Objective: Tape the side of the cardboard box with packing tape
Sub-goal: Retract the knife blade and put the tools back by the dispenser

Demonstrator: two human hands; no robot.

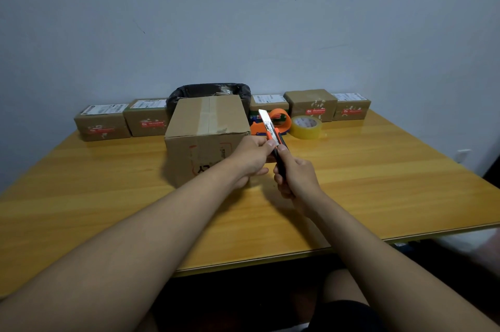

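Gripping orange utility knife (273, 139), beside taped cardboard box (207, 132)

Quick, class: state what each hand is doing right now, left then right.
Left hand: closed, fingertips pinching the utility knife near its blade.
Right hand: closed around the knife's black handle.

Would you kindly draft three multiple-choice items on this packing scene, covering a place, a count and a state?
1. Where does the roll of clear tape lie?
A. On top of the big box
B. On the table right of the big box
C. In the bin

2. How many small parcels line the wall?
A. Three
B. Five
C. Eight

3. The utility knife blade is:
A. Extended
B. Retracted
C. Snapped off

Answers: 1 B, it rests on the table beside the big box. 2 B, two left, three right. 3 A, bare metal shows above the right hand and left hand.
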